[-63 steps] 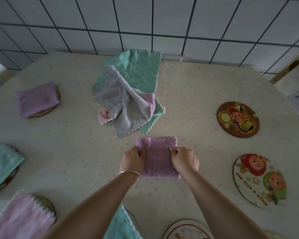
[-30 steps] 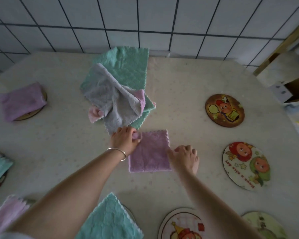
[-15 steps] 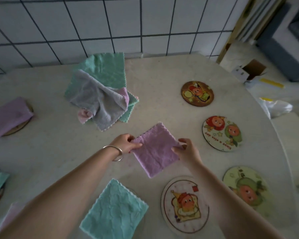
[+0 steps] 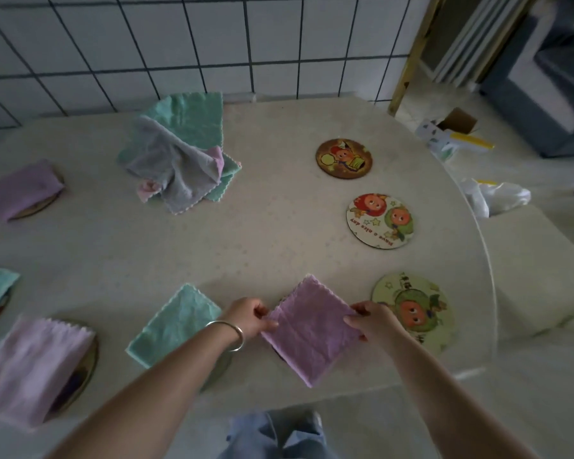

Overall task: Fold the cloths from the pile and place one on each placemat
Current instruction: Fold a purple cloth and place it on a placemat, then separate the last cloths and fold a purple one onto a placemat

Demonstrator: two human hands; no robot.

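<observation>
Fingers of the left hand (image 4: 246, 318) pinch the left corner of the folded purple cloth (image 4: 312, 329), which covers a placemat at the near table (image 4: 279, 226) edge, while the right hand (image 4: 373, 321) pinches the opposite corner. Soft, light and floppy, it should handle best by two corners, or the fold may sag open.

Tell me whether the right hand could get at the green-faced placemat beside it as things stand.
Probably yes, once freed. The right hand pinches the folded purple cloth, but the green-faced placemat lies bare just beyond it, with nothing between them.
</observation>
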